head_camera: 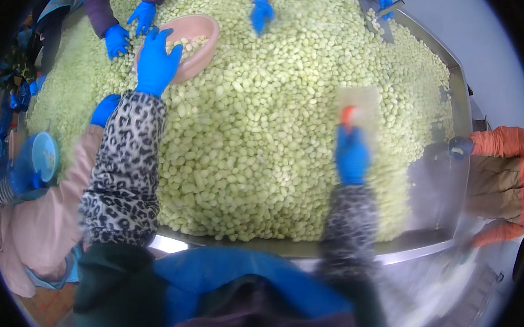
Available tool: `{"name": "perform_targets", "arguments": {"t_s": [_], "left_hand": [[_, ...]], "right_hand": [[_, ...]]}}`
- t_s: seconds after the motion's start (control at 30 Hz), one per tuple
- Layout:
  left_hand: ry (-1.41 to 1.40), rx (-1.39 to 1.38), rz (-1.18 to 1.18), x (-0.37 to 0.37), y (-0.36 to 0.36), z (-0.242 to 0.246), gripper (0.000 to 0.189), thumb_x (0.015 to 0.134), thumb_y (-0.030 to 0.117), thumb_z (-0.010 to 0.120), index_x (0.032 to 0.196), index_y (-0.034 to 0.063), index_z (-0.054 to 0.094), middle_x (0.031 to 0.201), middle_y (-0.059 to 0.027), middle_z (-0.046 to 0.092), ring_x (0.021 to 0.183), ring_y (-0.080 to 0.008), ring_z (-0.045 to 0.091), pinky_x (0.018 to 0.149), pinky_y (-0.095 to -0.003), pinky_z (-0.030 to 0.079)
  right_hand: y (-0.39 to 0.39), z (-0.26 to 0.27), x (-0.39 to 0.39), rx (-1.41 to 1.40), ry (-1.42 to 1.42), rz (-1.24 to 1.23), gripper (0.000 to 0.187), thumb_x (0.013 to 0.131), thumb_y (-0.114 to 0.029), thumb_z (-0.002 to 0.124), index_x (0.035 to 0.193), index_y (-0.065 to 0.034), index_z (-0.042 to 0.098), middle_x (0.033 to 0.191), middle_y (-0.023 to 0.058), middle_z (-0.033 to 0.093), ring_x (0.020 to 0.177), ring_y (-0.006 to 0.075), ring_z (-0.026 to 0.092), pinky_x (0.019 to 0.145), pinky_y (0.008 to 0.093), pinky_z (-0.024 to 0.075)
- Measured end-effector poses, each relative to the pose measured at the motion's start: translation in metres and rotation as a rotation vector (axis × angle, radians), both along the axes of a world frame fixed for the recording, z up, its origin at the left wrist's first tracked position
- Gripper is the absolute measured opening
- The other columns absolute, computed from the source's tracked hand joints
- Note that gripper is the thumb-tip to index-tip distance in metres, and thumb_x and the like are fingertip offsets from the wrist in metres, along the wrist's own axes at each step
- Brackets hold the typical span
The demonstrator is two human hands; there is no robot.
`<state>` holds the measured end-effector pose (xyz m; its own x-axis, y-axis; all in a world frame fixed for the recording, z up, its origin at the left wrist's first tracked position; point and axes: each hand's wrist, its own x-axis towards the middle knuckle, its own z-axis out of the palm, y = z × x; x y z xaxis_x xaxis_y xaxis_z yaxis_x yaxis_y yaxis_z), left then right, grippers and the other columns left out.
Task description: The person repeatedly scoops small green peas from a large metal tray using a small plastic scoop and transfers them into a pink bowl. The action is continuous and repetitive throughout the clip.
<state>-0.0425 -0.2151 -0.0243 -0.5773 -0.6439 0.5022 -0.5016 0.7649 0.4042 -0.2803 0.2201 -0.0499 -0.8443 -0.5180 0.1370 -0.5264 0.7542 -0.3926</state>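
Observation:
A thick layer of pale green oval pieces, like peeled grapes or beans [245, 140], fills a large metal-rimmed table. My left hand [158, 62], in a blue glove and leopard-print sleeve, lies against the near left side of a pink plastic bowl [205, 54]. The bowl is tilted and holds some paler pieces; whether my fingers grip its rim is not clear. My right hand [352, 155], also blue-gloved and blurred by motion, grips the orange-red handle of a flat scraper [360, 100] over the pieces at the right.
Co-workers' blue-gloved hands are near the bowl [116, 41], at the far side [262, 16] and at the left [105, 109]. Another holds a metal scoop [379, 18]. A person in orange sleeves [499, 142] stands right of the metal rim [460, 189]. A light-blue basin [45, 155] is at the left.

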Motion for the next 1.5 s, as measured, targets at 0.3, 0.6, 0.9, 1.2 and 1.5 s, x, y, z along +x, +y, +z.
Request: {"name": "perform_targets", "arguments": {"t_s": [0.3, 0.6, 0.9, 1.2, 1.5], "left_hand": [[0.177, 0.564, -0.319, -0.023, 0.188, 0.043, 0.038, 0.092, 0.013, 0.066, 0.129, 0.0105, 0.058, 0.142, -0.0189, 0.046, 0.127, -0.0316, 0.051, 0.100, -0.0387, 0.048], [0.013, 0.839, -0.382, 0.022, 0.242, 0.031, 0.035, 0.091, 0.007, 0.065, 0.126, 0.0102, 0.059, 0.139, -0.0128, 0.048, 0.110, -0.0229, 0.060, 0.091, -0.0332, 0.052], [-0.042, 1.082, -0.556, 0.031, 0.273, 0.030, 0.022, 0.095, 0.006, 0.059, 0.116, 0.0067, 0.067, 0.113, -0.0084, 0.062, 0.096, -0.0161, 0.061, 0.083, -0.0292, 0.051], [-0.153, 1.209, -0.661, 0.039, 0.283, 0.012, 0.020, 0.096, 0.016, 0.062, 0.113, 0.0082, 0.067, 0.107, -0.0105, 0.064, 0.094, -0.0227, 0.064, 0.081, -0.0328, 0.053], [-0.110, 1.178, -0.674, 0.024, 0.286, 0.009, 0.020, 0.095, 0.014, 0.061, 0.114, 0.0084, 0.067, 0.105, -0.0101, 0.064, 0.091, -0.0211, 0.064, 0.079, -0.0320, 0.052]], "right_hand": [[-0.048, 0.020, -0.054, -0.447, -0.198, -0.018, 0.026, 0.099, -0.031, 0.055, 0.108, -0.0079, 0.062, 0.081, 0.0111, 0.069, 0.070, 0.0242, 0.066, 0.058, 0.0365, 0.0507], [0.050, -0.017, 0.067, 0.154, -0.070, 0.598, 0.029, 0.093, -0.035, 0.064, 0.092, -0.0068, 0.065, 0.068, 0.0068, 0.064, 0.061, 0.0235, 0.063, 0.059, 0.0376, 0.0539], [0.082, -0.011, 0.038, 0.171, -0.128, -0.087, 0.033, 0.099, -0.037, 0.057, 0.101, -0.0046, 0.059, 0.076, 0.0205, 0.066, 0.068, 0.0410, 0.065, 0.062, 0.0492, 0.0506], [-0.039, -0.085, -0.056, 0.412, -0.242, -0.020, 0.057, 0.095, -0.054, 0.052, 0.121, -0.0045, 0.059, 0.095, 0.0241, 0.070, 0.087, 0.0410, 0.068, 0.078, 0.0497, 0.0528], [-0.074, -0.049, -0.040, 0.230, -0.140, 0.498, 0.026, 0.093, -0.030, 0.066, 0.099, -0.0042, 0.066, 0.090, 0.0136, 0.070, 0.078, 0.0281, 0.069, 0.071, 0.0388, 0.0575]]}}
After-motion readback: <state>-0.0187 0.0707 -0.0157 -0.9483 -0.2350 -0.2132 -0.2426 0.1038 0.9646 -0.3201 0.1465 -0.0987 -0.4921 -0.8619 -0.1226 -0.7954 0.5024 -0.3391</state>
